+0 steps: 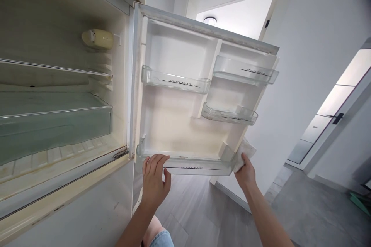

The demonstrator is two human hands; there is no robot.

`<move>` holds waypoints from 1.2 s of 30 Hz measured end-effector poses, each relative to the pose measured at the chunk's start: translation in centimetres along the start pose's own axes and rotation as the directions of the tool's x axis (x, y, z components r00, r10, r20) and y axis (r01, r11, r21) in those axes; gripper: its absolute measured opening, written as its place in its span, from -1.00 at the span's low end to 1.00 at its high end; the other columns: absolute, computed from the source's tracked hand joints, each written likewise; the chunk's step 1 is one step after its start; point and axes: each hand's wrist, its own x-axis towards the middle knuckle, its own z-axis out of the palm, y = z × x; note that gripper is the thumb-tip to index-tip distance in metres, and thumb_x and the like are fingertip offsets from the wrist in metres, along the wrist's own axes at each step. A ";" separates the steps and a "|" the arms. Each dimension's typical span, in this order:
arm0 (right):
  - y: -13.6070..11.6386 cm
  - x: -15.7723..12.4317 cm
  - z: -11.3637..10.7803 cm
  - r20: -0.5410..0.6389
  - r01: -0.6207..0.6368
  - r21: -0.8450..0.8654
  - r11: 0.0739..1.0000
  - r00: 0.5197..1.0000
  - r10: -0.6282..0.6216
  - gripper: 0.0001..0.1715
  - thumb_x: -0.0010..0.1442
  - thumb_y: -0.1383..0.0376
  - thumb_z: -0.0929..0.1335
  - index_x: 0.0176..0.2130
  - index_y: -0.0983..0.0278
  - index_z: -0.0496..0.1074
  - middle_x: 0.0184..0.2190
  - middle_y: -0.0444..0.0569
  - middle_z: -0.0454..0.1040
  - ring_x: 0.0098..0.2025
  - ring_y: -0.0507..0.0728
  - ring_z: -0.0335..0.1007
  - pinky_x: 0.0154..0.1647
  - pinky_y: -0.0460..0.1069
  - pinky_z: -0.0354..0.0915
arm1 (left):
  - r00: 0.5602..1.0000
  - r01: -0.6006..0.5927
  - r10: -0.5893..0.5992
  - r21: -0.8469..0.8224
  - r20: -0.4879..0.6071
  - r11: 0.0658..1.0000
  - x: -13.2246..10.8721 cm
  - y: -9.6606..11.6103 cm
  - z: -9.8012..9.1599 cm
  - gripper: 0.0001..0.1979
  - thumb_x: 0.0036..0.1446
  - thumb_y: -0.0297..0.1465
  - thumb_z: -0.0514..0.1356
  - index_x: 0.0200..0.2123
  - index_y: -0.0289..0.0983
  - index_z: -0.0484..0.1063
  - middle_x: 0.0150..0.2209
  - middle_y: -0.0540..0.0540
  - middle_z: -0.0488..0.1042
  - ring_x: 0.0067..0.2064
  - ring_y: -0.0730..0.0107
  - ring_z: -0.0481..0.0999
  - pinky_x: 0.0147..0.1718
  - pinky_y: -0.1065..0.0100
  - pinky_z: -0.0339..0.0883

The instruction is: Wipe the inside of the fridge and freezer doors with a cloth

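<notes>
The refrigerator door [174,123] stands swung open in front of me, its inner side facing me. My right hand [245,173] is closed on a white cloth [245,151] at the door's lower right edge, beside the end of the bottom door shelf [199,168]. That shelf is clear plastic with lettering on its front. My left hand [156,180] is at the shelf's left part, fingers bent and thumb apart, with nothing seen in it. Whether its fingertips touch the shelf rim I cannot tell.
Left of the door is the refrigerator compartment [118,96], with a glass shelf [58,67], a greenish drawer [58,131] and a yellowed lamp cover [100,39]. Smaller clear racks [176,81] hang higher on the door. A white wall [304,46] stands behind it; grey floor [208,208] lies below.
</notes>
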 end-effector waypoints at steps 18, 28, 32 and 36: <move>3.5 -2.3 -4.3 0.067 -0.211 0.194 0.958 0.977 0.202 -0.54 0.23 0.34 0.18 0.06 0.14 0.41 -0.09 -0.12 0.58 -0.10 0.01 0.52 -0.17 -0.06 0.49 | 0.989 -0.150 0.144 0.183 0.045 0.972 -3.2 -1.4 -1.1 -0.48 0.08 -0.55 0.10 0.14 -0.18 0.24 0.21 -0.15 0.36 0.34 0.16 0.15 0.18 0.04 0.31; 6.1 -5.1 -8.2 -0.046 -0.347 0.074 0.935 0.935 0.351 -0.75 0.03 0.28 0.32 -0.23 0.07 0.47 -0.36 -0.22 0.61 -0.37 0.13 0.57 -0.41 0.06 0.55 | 0.942 0.141 -0.179 0.148 0.283 0.979 -20.3 -4.4 -0.5 -0.50 -0.05 -0.65 0.04 -0.06 -0.17 0.45 0.06 -0.22 0.53 0.09 0.15 0.52 -0.03 0.12 0.56; 6.4 -6.2 -10.9 -0.087 -0.406 -0.023 0.914 0.911 0.402 -0.66 -0.10 0.28 0.41 -0.22 0.14 0.43 -0.43 -0.17 0.60 -0.47 0.19 0.55 -0.56 0.06 0.53 | 0.876 0.178 -0.243 0.190 0.417 0.966 -20.6 -3.3 1.6 -0.70 -0.04 -0.39 0.20 -0.18 -0.07 0.51 -0.34 -0.10 0.62 -0.19 0.09 0.62 -0.27 -0.04 0.58; 6.7 -6.7 -15.1 -0.138 -0.521 -0.069 0.850 0.849 0.510 -0.40 -0.19 0.28 0.49 -0.09 0.13 0.35 -0.43 -0.11 0.59 -0.44 0.30 0.56 -0.52 0.15 0.56 | 0.860 0.156 -0.222 0.179 0.460 0.972 -17.1 -1.4 4.5 -0.71 0.01 -0.20 0.21 -0.16 -0.08 0.49 -0.31 -0.06 0.61 -0.15 0.13 0.60 -0.08 -0.20 0.46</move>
